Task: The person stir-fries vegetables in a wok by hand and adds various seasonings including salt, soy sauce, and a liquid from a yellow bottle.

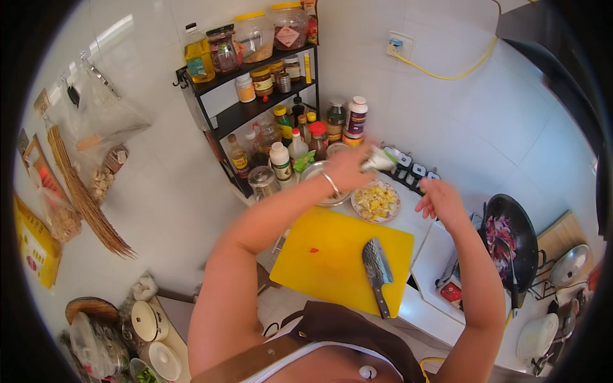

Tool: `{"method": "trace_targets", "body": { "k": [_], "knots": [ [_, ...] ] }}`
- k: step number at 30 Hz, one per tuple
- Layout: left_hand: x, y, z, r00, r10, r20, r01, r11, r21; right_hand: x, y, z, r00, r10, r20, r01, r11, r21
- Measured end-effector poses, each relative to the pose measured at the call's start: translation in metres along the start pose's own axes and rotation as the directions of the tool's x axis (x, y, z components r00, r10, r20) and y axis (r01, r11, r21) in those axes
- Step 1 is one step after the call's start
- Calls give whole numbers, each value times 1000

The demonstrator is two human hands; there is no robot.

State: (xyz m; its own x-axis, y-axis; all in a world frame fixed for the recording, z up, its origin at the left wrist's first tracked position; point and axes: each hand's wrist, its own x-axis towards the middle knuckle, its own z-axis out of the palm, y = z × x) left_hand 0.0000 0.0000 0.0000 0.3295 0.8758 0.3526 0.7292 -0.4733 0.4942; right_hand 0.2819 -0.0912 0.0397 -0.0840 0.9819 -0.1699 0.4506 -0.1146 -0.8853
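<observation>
White-and-green item (380, 158), which was blurred so that I could not tell its kind, was in the left hand (350, 169), on the far side of the yellow cutting board (325, 255). The fingers of this hand were clamped on it, just beside a row of spice boxes (415, 171). The right hand (444, 203) was raised to the right, its fingers loosely curled and apart. Between the hands and the board, a plate (391, 217) of yellow food (374, 200) stood on the table (412, 221). A cleaver (377, 263) lay on the board's right part. Farther right was a black wok (527, 239) with purplish food (499, 237).
</observation>
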Motion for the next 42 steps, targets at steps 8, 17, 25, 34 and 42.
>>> {"method": "trace_targets", "body": {
  "k": [8, 17, 25, 34, 42],
  "knots": [
    [47, -146, -135, 934, -316, -168, 336, 616, 713, -85, 20, 2, 991, -9, 132, 36, 979, -203],
    [64, -341, -193, 924, -271, -269, 369, 452, 812, -190, 57, -106, 781, -117, -614, -341, 744, -575],
    [10, -184, 7, 952, 279, -129, -191, 865, 464, -273, 165, -171, 629, 250, -736, -754, 424, -501],
    [-143, -43, 205, 742, -145, 654, -210, 876, 433, -247, 177, -187, 679, 187, -710, -714, 394, -579],
    [-190, -18, 216, 567, -421, 708, -265, 721, 641, -336, 53, -222, 807, 249, -536, -590, 373, -716]
  ]
}}
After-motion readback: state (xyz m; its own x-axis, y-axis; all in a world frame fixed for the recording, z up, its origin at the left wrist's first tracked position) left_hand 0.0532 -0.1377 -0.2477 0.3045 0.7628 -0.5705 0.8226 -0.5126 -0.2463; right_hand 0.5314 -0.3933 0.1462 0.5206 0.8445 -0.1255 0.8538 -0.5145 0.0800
